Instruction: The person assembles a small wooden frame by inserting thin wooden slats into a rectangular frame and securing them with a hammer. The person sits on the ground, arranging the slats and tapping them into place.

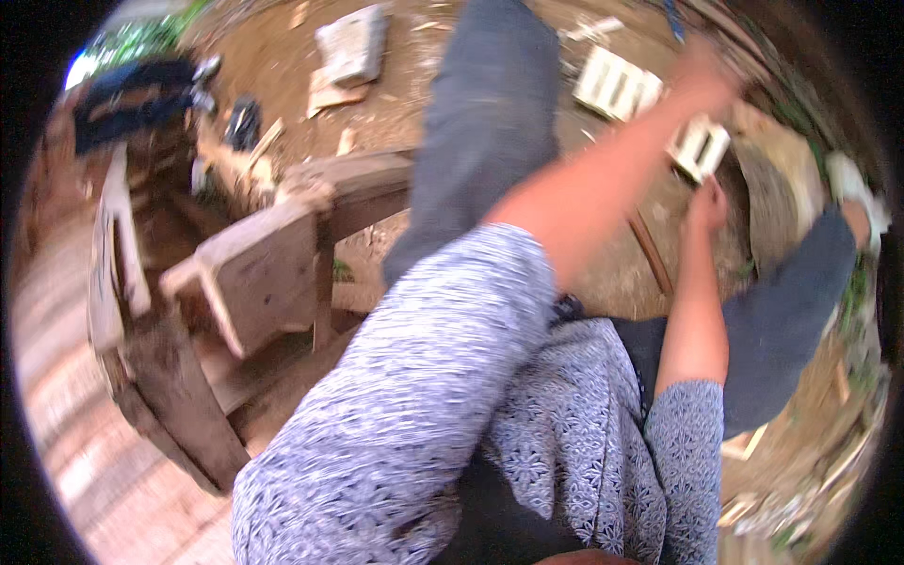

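A pale, slotted wooden piece (pixel 702 151) lies at the right, beside a rounded log (pixel 767 188). My right hand (pixel 713 202) is closed on its near edge. Across from it, my left hand (pixel 706 80) reaches over to the far right and is smeared by motion, so its fingers cannot be made out. My left forearm crosses above the pale wood. On the forearm's other side shows a similar slotted section (pixel 617 85); whether both belong to one piece is hidden by the arm. Something thin and blue (pixel 674 19) stands just beyond my left hand.
A rough wooden bench or frame (pixel 254 264) stands close on my left, near pale planks (pixel 66 414). A whitish block (pixel 350 45) sits on the dirt ground ahead, among wood chips. My outstretched legs flank the work. A brown stick (pixel 650 254) lies between them.
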`<move>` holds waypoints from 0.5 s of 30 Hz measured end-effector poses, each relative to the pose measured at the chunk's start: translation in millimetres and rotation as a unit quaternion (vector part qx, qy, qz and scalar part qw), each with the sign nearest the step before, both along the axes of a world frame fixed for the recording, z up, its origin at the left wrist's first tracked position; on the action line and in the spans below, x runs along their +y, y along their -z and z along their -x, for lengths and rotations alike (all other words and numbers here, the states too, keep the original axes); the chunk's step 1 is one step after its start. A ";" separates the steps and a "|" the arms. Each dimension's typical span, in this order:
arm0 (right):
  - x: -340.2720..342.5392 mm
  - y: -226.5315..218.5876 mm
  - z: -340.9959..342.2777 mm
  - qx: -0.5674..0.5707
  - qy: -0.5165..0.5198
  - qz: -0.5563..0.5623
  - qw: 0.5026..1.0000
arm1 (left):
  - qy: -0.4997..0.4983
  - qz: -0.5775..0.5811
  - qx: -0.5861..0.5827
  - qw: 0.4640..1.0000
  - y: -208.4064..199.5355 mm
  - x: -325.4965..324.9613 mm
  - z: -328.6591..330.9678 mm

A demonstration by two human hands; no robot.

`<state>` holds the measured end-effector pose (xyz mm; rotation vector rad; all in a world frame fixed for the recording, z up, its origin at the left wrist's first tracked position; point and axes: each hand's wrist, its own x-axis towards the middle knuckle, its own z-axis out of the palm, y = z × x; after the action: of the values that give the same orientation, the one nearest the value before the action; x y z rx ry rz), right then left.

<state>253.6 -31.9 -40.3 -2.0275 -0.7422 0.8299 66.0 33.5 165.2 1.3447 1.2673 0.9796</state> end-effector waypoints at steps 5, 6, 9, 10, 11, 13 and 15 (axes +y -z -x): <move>-28.8 -18.5 1.3 0.059 -0.067 0.005 0.996 | 0.031 -0.099 -0.006 0.995 8.5 -20.1 -65.2; -29.7 -20.4 -3.9 0.045 -0.088 0.007 0.995 | 0.015 -0.115 0.003 0.993 20.7 -22.6 -71.3; -21.1 -10.1 -40.7 0.070 -0.089 0.016 0.993 | 0.012 -0.101 0.055 0.993 33.8 -24.6 -74.4; -20.9 -13.4 -38.9 0.026 -0.109 -0.020 0.994 | 0.042 -0.025 0.071 0.996 39.5 -17.7 -62.9; -23.6 -25.1 -30.4 -0.030 -0.116 -0.051 0.992 | -0.014 -0.027 0.071 0.997 44.8 -24.0 -50.0; -19.1 -59.5 18.9 -0.144 -0.098 -0.017 0.985 | -0.148 -0.026 0.057 0.987 93.8 -24.8 -6.1; -0.5 -7.4 -24.8 -0.158 -0.042 -0.157 0.974 | -0.087 -0.033 0.151 0.984 82.9 -16.8 6.6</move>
<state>278.4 -32.4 -32.9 -1.8666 -1.0724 0.4035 59.4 16.7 82.3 1.4943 1.6143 0.9693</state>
